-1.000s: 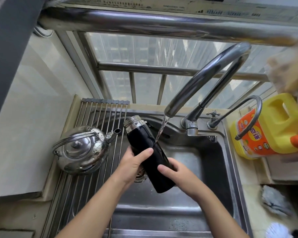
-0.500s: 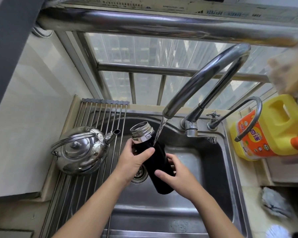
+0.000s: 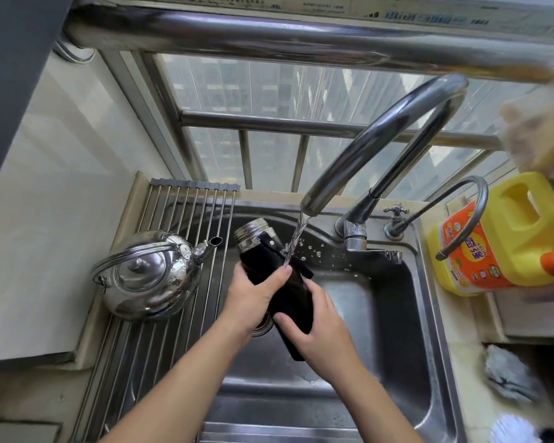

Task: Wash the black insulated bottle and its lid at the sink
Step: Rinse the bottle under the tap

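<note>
Both forearms reach over the sink (image 3: 419, 314). The left hand (image 3: 253, 295) wraps the tilted bottle (image 3: 288, 292) near its neck under the tap's (image 3: 365, 145) stream. The right hand (image 3: 320, 334) curls around its lower body.

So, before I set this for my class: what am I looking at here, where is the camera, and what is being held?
There is no machine: these are a person's bare hands, filmed by one wide-angle camera worn on the head, looking down. The left hand and right hand both grip a tilted black bottle, its silver mouth uncapped, over a steel sink. Water from the curved tap runs onto it. A steel kettle sits on the rack at left; a yellow detergent jug stands at right.
</note>
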